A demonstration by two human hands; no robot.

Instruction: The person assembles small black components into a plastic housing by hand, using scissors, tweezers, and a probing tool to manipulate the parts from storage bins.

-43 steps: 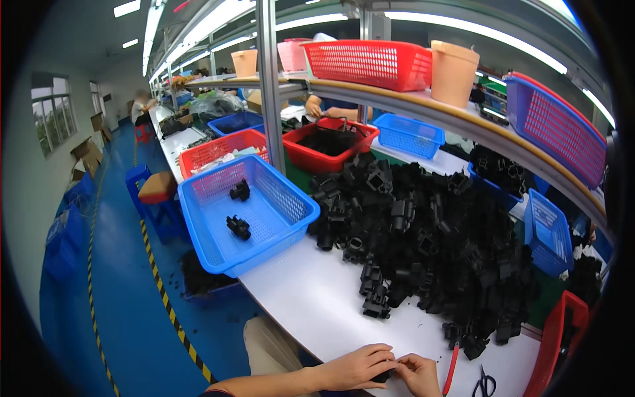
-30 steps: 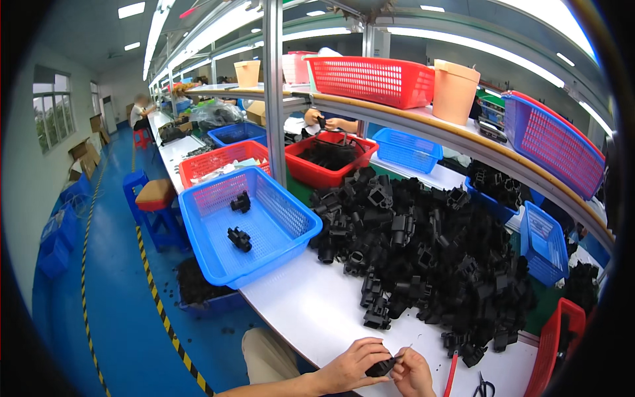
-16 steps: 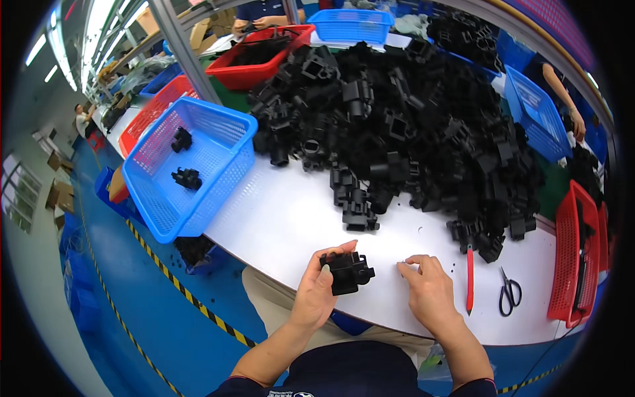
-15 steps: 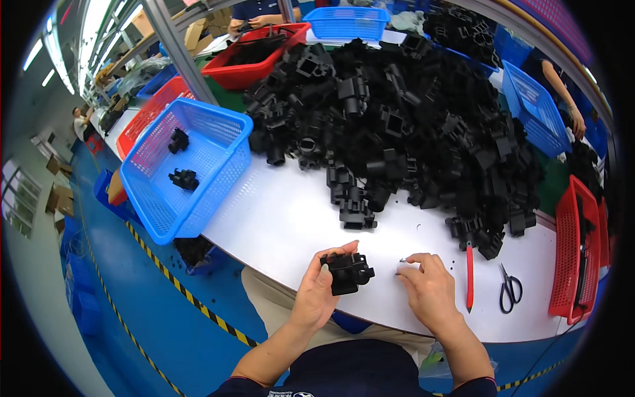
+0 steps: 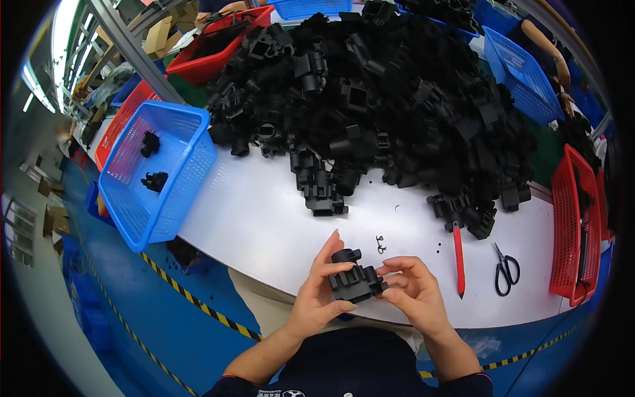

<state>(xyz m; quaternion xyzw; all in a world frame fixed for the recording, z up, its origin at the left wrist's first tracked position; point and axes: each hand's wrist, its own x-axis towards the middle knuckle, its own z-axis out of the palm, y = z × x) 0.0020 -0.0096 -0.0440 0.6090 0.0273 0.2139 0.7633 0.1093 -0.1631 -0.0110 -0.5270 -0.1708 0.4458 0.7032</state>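
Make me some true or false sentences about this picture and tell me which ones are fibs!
1. The left hand holds a black part. True.
2. The long red tool lies left of the scissors. True.
3. Two black pieces sit in the far-left blue basket. True.
4. The scissors are in that basket too. False: they lie on the white table.
5. Everything heaped up is bright yellow. False: the big pile is black.
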